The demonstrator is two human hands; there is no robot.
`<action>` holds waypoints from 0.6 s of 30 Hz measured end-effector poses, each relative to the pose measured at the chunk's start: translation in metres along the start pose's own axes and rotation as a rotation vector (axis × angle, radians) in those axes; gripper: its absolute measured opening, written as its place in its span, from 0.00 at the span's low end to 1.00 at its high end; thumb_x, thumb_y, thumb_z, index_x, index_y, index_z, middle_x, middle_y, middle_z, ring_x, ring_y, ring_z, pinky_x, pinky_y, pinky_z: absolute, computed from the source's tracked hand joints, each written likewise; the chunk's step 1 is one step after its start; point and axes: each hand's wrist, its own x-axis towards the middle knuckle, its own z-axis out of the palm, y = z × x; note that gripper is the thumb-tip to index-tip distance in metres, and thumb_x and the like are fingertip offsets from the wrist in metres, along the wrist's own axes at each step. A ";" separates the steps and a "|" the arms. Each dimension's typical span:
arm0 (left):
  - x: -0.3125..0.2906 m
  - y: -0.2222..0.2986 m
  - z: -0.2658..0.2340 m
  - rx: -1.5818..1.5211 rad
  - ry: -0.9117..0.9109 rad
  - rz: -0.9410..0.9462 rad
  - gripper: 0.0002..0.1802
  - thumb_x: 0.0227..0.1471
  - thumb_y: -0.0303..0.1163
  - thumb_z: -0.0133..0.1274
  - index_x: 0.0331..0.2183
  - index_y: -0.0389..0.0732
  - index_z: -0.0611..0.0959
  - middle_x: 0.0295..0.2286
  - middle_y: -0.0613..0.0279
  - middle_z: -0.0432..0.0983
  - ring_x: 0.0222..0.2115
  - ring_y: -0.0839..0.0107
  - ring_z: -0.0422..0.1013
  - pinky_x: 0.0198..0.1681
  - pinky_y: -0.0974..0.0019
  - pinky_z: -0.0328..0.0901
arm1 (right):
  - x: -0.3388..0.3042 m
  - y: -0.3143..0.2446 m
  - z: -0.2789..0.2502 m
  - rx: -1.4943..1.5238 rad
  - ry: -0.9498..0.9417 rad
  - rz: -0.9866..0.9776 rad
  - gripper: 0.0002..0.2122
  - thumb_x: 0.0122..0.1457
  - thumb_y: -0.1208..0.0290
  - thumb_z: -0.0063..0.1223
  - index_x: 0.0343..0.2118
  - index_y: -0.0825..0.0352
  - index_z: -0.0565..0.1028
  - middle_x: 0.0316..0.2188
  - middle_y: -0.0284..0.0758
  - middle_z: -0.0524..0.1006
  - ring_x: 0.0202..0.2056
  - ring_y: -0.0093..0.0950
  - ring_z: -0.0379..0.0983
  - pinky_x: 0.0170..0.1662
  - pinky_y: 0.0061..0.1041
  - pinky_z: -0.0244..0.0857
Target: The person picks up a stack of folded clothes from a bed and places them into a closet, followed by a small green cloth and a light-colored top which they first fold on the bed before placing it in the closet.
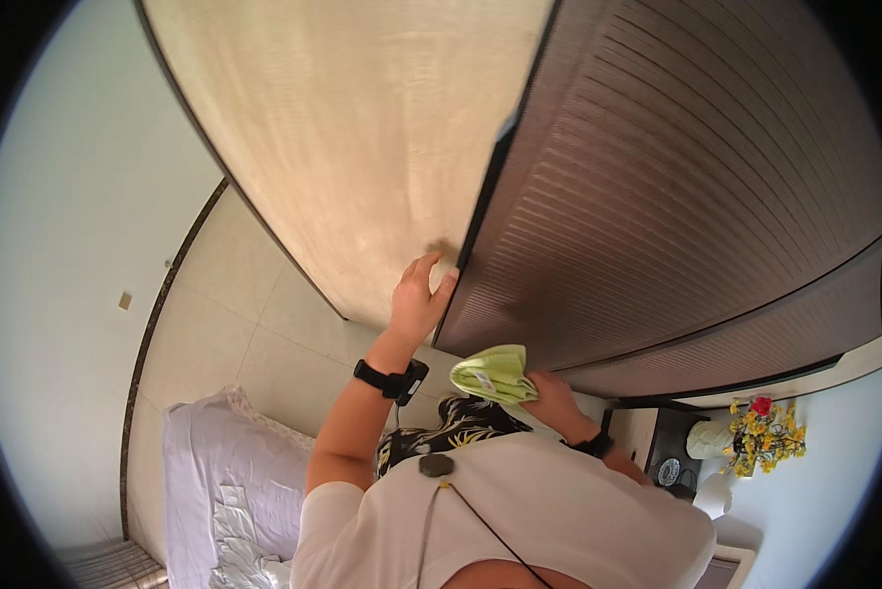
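My left hand (421,299) reaches up to the cream wardrobe door (343,128), beside its dark edge strip (485,191). Its thumb and fingers are apart, with the fingertips at or close to the panel; whether they press on it I cannot tell. In my right hand (554,404), lower and to the right, is a folded light green cloth (495,375), pinched at one end. The cloth hangs in front of my body, near the foot of the brown ribbed door (657,196).
A bed with a lilac sheet (191,461) and crumpled white clothing (235,530) lies at lower left. Pale floor tiles (225,265) run along the left wall. To the right, a dark cabinet holds a vase of yellow and red flowers (765,432) and a white paper roll (708,440).
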 end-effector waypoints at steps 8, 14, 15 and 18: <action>0.024 -0.004 0.006 0.106 -0.163 0.083 0.09 0.44 0.31 0.52 0.25 0.36 0.73 0.12 0.53 0.68 0.13 0.56 0.66 0.15 0.62 0.61 | -0.027 0.056 0.025 -0.032 0.101 0.097 0.17 0.38 0.69 0.57 0.34 0.67 0.69 0.30 0.40 0.72 0.33 0.38 0.69 0.36 0.32 0.64; -0.020 0.011 -0.021 0.099 -0.083 0.161 0.06 0.37 0.25 0.56 0.21 0.36 0.75 0.15 0.53 0.70 0.15 0.56 0.67 0.17 0.62 0.61 | -0.022 0.066 0.023 -0.025 0.017 0.040 0.16 0.40 0.67 0.53 0.34 0.68 0.69 0.29 0.41 0.72 0.32 0.38 0.69 0.36 0.34 0.64; -0.031 0.016 -0.040 0.141 -0.120 0.140 0.06 0.36 0.24 0.56 0.22 0.36 0.76 0.16 0.53 0.70 0.17 0.56 0.67 0.19 0.62 0.62 | -0.020 0.060 0.022 -0.042 -0.052 0.088 0.16 0.41 0.67 0.53 0.33 0.68 0.68 0.27 0.42 0.72 0.31 0.39 0.70 0.35 0.34 0.65; -0.062 0.037 -0.082 0.207 -0.120 0.114 0.08 0.35 0.22 0.56 0.25 0.36 0.77 0.24 0.54 0.73 0.25 0.59 0.70 0.29 0.67 0.64 | -0.018 0.062 0.032 -0.050 -0.099 0.114 0.15 0.41 0.68 0.52 0.33 0.70 0.68 0.25 0.44 0.72 0.28 0.40 0.71 0.32 0.35 0.65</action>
